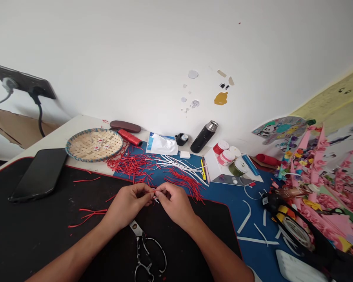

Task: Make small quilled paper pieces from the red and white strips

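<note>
My left hand [128, 203] and my right hand [176, 204] meet above the black mat, thumbs and forefingers pinched together. Between the fingertips is a small piece of red and white cord [155, 199], mostly hidden by the fingers. Just below the hands lies a pair of scissors [148, 256], its blades partly covered by my left hand. Loose red cords [91, 212] rest on the mat to the left of that hand. Beyond my fingers are a heap of cut red cords [132, 166] and a bundle of white cords [182, 164].
At the left are a black phone [39, 172] and a woven basket [88, 145] with small knotted pieces. Behind stand a spool of red cord [130, 138], a tissue pack [163, 145] and a black flask [204, 137]. Ribbon rolls [238, 167] and pink paper crafts [317, 207] occupy the right.
</note>
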`<state>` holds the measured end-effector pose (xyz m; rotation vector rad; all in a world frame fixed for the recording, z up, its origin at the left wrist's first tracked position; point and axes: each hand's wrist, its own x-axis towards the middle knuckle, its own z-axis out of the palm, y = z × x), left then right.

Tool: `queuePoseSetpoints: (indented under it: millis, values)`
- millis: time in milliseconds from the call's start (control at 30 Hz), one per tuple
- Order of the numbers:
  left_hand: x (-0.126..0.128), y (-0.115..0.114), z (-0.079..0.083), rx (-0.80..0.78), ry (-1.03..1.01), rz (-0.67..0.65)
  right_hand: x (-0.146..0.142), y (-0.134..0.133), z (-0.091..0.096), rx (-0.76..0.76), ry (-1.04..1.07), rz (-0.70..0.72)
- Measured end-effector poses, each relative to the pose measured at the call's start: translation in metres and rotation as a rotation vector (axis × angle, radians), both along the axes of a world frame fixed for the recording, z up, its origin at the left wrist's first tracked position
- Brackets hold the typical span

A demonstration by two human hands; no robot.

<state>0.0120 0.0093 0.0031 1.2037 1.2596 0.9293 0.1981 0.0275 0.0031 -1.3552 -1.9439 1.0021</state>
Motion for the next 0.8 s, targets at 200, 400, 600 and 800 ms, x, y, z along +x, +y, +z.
queuePoseSetpoints:
  millis: [200, 400, 600, 800]
  values:
    - [-0.0022, 0.0001, 0.0014, 0.046, 0.047, 0.008, -0.0008, 0.0015, -0.0029, -0.289, 0.234, 0.021]
    - [-0.0016, 0.0006, -0.0037, 0.038, -0.012, -0.022, 0.0003, 0.0008, 0.0013, -0.603, 0.427, 0.018]
    - [-0.0006, 0.0008, -0.0035, 0.014, -0.063, -0.012, 0.0017, -0.0004, 0.0017, -0.518, 0.399, 0.074]
    - [-0.0007, 0.0012, -0.0064, 0.006, -0.053, -0.017, 0.0037, -0.001, -0.0051, -0.414, 0.348, 0.105]
